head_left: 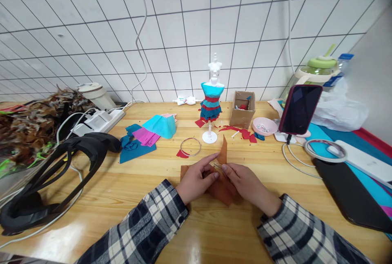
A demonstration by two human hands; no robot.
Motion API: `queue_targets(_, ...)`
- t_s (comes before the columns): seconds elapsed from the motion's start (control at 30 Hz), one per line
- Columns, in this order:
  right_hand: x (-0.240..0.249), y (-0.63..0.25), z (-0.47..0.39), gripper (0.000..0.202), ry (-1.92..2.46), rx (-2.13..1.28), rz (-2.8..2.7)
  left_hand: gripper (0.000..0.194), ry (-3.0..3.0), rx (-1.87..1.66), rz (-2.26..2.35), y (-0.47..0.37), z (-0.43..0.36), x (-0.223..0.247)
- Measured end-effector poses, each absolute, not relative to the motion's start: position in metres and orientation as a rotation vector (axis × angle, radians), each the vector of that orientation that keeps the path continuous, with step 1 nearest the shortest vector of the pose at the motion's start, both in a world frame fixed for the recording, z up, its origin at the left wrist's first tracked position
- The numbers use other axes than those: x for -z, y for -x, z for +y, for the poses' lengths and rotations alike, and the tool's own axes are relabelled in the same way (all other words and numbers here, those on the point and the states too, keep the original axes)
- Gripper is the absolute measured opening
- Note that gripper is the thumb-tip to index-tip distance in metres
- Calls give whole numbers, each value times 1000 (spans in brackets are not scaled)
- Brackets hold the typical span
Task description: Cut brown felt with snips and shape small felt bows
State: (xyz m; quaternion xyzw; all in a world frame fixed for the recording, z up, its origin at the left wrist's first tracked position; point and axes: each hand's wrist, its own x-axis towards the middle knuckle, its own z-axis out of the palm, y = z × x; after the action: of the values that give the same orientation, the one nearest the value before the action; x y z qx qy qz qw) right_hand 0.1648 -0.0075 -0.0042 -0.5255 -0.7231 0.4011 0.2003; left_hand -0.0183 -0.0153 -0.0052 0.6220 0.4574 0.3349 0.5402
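Brown cloth (pixel 222 193) lies over the surface (pixel 122 186) between left grip (pixel 195 177) and right grip (pixel 247 183), its narrow tip pointing away toward the mannequin (pixel 211 100), both close at the tip's base. The right thumb pinches the cloth; the left thumb and forefinger stand apart, hidden fingers leaving that hold unclear.

On the left, can see a black headset (pixel 105 141) at the near side, and farther a white power strip (pixel 102 120), a brown shaggy pile (pixel 45 121) and a pale lidded cup (pixel 96 94). On the right, can find a tilted phone (pixel 300 109), nearer a flat black device (pixel 352 194), farther a green-lidded jug (pixel 320 68) and a crumpled plastic bag (pixel 339 111).
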Motion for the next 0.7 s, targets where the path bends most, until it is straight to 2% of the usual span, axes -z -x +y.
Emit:
queue_targets(0.17, -1, -173, -8, 46, 1400, -1035, -1870, 60, -1484, -769, 1074, 19, -15, 0)
queue_targets(0.27, -6, -177, -8, 33, 1430, -882, -1782, 59, -1490, -749, 1077, 19, -16, -1)
queue_targets(0.37, -6, -182, -4, 50, 1626, -732, -1830, 55, -1537, -736, 1094, 17, -16, 0)
queue_targets(0.47, 0, -190, 5, 44, 1749, -624, -1900, 45, -1673, -786, 1174, 22, -12, -3)
queue_targets(0.57, 3, -196, 11, 33, 1736, -621, -1894, 37, -1749, -1066, 1391, 46, 0, -12)
queue_targets(0.7, 0, -194, 10, 34, 1550, -841, -1687, 33, -1776, -1578, 1849, 102, 26, -19)
